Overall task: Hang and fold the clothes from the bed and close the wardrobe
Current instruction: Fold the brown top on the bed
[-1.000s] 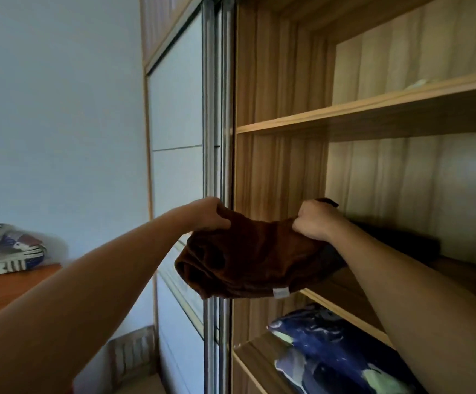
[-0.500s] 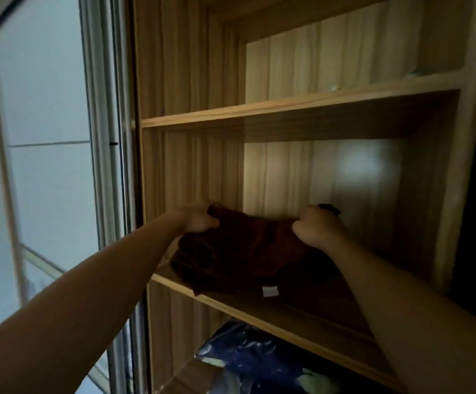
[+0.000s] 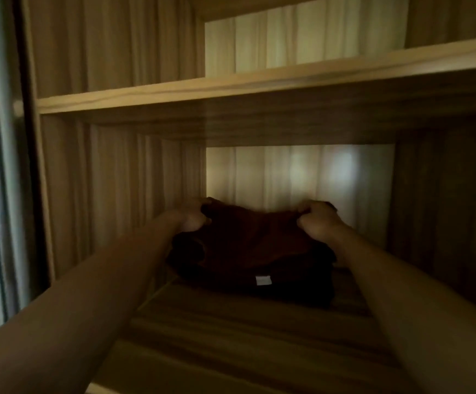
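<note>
A folded dark brown garment (image 3: 248, 248) with a small white tag at its front lies deep on a wooden wardrobe shelf (image 3: 231, 336), on top of another dark folded item (image 3: 316, 294). My left hand (image 3: 192, 218) grips the garment's back left corner. My right hand (image 3: 316, 220) grips its back right corner. Both arms reach far into the dim compartment, close to the pale back panel (image 3: 302, 174).
Another wooden shelf (image 3: 231, 89) runs just above my hands. The wardrobe's left side panel (image 3: 103, 180) and right side panel (image 3: 444, 209) close in the compartment. A sliding door frame (image 3: 6, 166) stands at the far left.
My hands carried the brown garment from outside the wardrobe front into the shelf compartment and set it down on the dark pile. The view moved closer and to the right.
</note>
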{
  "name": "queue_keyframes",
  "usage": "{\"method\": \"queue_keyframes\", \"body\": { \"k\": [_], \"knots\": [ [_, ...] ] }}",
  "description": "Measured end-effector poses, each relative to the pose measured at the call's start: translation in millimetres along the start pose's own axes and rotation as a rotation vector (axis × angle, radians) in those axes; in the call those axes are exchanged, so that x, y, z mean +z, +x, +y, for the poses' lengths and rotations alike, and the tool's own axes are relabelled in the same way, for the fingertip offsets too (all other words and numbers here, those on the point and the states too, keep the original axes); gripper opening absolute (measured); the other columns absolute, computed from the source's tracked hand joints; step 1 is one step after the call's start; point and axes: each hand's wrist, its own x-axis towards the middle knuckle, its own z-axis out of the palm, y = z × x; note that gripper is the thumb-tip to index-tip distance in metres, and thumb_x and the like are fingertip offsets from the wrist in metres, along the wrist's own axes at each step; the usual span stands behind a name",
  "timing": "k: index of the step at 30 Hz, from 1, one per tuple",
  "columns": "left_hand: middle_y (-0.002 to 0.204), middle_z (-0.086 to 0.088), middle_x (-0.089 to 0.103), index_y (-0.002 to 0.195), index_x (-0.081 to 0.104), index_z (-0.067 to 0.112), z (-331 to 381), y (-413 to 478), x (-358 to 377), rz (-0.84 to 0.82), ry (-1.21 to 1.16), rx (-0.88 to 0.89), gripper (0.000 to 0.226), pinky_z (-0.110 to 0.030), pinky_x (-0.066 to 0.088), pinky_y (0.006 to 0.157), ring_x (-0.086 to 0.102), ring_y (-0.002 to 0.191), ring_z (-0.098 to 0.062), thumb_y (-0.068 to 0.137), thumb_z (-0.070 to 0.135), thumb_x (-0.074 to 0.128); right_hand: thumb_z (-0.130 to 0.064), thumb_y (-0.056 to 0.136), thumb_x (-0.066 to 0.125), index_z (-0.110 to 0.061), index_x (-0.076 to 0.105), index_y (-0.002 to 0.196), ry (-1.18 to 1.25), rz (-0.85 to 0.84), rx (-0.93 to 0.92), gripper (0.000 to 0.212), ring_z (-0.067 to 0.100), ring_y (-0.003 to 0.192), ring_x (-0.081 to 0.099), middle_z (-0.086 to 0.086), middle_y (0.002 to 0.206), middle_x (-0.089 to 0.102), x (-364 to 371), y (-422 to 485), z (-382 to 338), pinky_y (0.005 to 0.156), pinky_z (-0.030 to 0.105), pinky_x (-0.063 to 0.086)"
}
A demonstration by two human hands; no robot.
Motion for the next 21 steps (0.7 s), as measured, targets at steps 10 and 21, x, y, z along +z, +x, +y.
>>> {"method": "queue_keyframes", "body": {
  "k": [10,21],
  "knots": [
    [0.139,-0.015,0.055,0.136,0.056,0.010,-64.9,98.5,72.2,-0.058,0.337,-0.006,0.039,-0.038,0.046,0.103,0.055,0.123,-0.030,0.099,0.021,0.053,-0.064,0.092,0.046,-0.029,0.039,0.149,-0.560,-0.014,0.146,0.067,0.038,0.134,0.034,0.012,0.148,0.035,77.4,42.1,65.6,0.104,0.051,0.035],
    [0.163,-0.007,0.028,0.154,0.035,0.032,-88.9,124.8,127.8,-0.098,0.187,-0.005,0.069,-0.039,0.027,0.120,0.033,0.146,-0.028,0.096,0.068,0.027,-0.107,0.052,0.002,-0.049,0.011,0.156,-0.343,-0.340,0.123,0.120,0.040,0.153,0.001,0.005,0.168,0.010,140.2,57.0,79.7,0.117,0.069,0.007]
  ]
}}
